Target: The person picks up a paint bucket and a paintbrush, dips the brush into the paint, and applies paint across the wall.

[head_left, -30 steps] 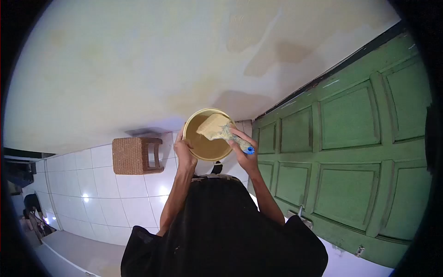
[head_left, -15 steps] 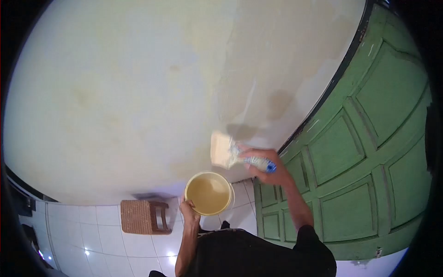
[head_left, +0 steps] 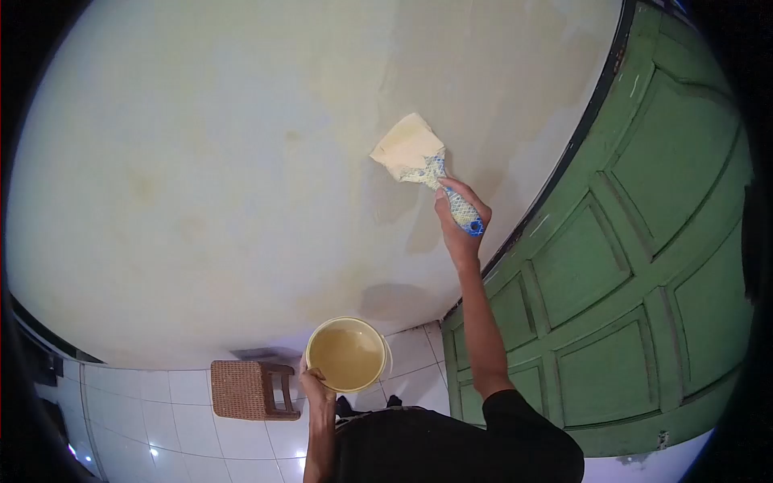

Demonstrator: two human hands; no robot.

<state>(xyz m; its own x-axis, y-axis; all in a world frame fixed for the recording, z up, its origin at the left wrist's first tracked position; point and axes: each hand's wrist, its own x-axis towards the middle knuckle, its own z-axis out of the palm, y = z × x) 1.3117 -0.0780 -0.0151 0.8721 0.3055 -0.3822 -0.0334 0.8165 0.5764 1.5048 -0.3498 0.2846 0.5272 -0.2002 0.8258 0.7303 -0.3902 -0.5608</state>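
A wide brush (head_left: 412,149) with cream-coated bristles and a blue and white handle lies against the pale wall (head_left: 241,161). Around its handle my right hand (head_left: 463,213) is closed, with the arm stretched up. My left hand (head_left: 315,381) grips the rim of a round yellow bucket (head_left: 348,354) low in the view, its thumb over the edge. Yellowish-tan liquid shows inside the bucket. Darker, damp-looking patches mark the wall beside and below the brush.
A green panelled door (head_left: 596,322) with a dark frame stands on the right. Left of the bucket, a woven stool (head_left: 239,390) sits on the white tiled floor (head_left: 189,423) near the wall's foot. Dark objects show at the far left edge.
My right hand has lifted the brush out of the bucket and moved it up onto the wall. The bucket, in my left hand, now appears lower in view, and the view shows more wall.
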